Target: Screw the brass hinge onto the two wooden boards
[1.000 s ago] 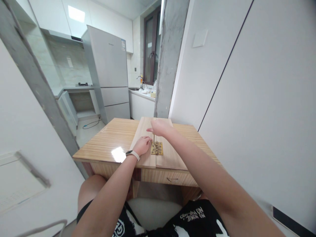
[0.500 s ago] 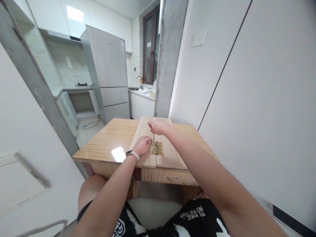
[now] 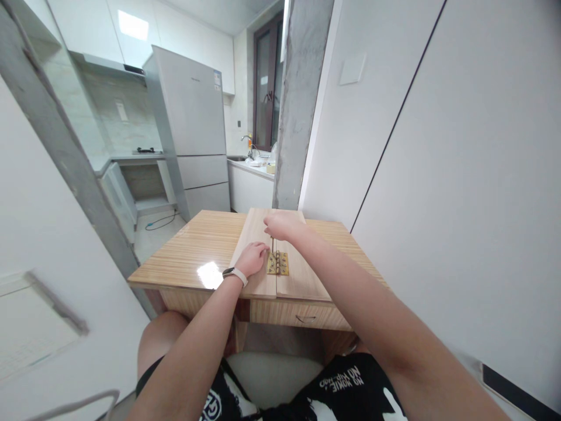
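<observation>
I watch both hands at work over a wooden table (image 3: 193, 242), where a brass hinge (image 3: 277, 264) lies flat across the seam between two pale boards. One leaf sits on the left board (image 3: 255, 285), the other on the right board (image 3: 300, 286); the round marks on them are too small for me to tell screws from holes. The hinge is nearer to me than either hand's knuckles, toward the front edge of the boards.

My right hand (image 3: 280, 225) is curled closed above the seam, beyond the hinge, around the top of a thin tool (image 3: 273, 245). Its shaft comes out below the fist and runs down, nearly upright, toward the far part of the left leaf; I cannot tell whether its tip touches metal. The fist hides the handle.

My left hand (image 3: 253, 258) rests palm down on the left board, fingers close together and slightly bent, tips just beside the hinge and the shaft. I cannot tell whether those fingertips pinch anything. A light-strapped wristband (image 3: 235, 273) circles that wrist
</observation>
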A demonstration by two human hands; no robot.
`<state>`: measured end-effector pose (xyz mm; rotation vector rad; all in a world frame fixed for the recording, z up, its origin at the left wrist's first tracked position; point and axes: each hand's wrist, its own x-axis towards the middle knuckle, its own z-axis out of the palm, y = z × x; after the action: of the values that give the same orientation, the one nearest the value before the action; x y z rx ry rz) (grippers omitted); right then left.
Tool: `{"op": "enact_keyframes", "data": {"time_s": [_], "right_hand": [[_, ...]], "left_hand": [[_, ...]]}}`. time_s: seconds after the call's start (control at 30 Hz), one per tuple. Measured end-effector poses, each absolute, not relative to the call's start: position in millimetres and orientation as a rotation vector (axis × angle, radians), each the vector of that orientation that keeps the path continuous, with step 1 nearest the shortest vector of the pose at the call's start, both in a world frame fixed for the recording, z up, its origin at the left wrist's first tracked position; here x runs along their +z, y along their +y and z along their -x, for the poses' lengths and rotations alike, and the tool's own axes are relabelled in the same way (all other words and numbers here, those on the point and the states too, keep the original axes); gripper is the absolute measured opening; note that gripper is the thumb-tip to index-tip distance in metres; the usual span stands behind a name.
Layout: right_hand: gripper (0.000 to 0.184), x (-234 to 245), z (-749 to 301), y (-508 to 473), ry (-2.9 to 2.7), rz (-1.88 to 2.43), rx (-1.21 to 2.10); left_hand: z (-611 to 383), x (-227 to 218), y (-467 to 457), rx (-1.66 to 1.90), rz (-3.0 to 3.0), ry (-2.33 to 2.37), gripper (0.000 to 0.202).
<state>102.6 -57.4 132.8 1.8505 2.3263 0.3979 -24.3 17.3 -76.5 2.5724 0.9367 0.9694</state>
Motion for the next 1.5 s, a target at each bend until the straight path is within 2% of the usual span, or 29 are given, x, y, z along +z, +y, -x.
{"op": "enact_keyframes", "data": {"time_s": [0.17, 0.4, 0.67, 0.83, 1.03, 1.13, 1.33, 1.5], "right_hand": [[0.024, 133.7, -103.9, -55.9, 2.383, -1.756, 0.282], [0.049, 134.3, -99.9, -61.7, 2.278, -1.978, 0.373], [0.030, 133.7, -99.0, -60.8, 2.331, -1.851, 0.447], [0.025, 132.6, -103.3, -55.2, 2.371, -1.767, 0.336], [0.045, 131.8, -105.0, -59.1, 2.329, -1.939, 0.352], [0.050, 134.5, -101.3, -64.6, 2.278, -2.015, 0.362], [0.035, 136.4, -96.1, -66.9, 2.299, -1.944, 0.456], [0.021, 138.8, -99.1, -62.7, 2.368, -1.808, 0.394]], "left_hand": [[24.4, -76.4, 16.7, 0.968, -2.572, 0.937, 0.031], [24.3, -75.2, 16.7, 0.962, -2.575, 0.937, 0.031], [24.5, -70.7, 12.2, 0.949, -2.546, 0.943, 0.030], [24.2, -71.2, 12.9, 0.952, -2.550, 0.948, 0.030], [24.5, -73.0, 14.4, 0.950, -2.562, 0.934, 0.031], [24.8, -72.8, 14.4, 0.959, -2.563, 0.924, 0.031], [25.2, -71.1, 13.6, 0.946, -2.566, 0.926, 0.031], [25.5, -71.0, 13.1, 0.948, -2.557, 0.939, 0.031]]}}
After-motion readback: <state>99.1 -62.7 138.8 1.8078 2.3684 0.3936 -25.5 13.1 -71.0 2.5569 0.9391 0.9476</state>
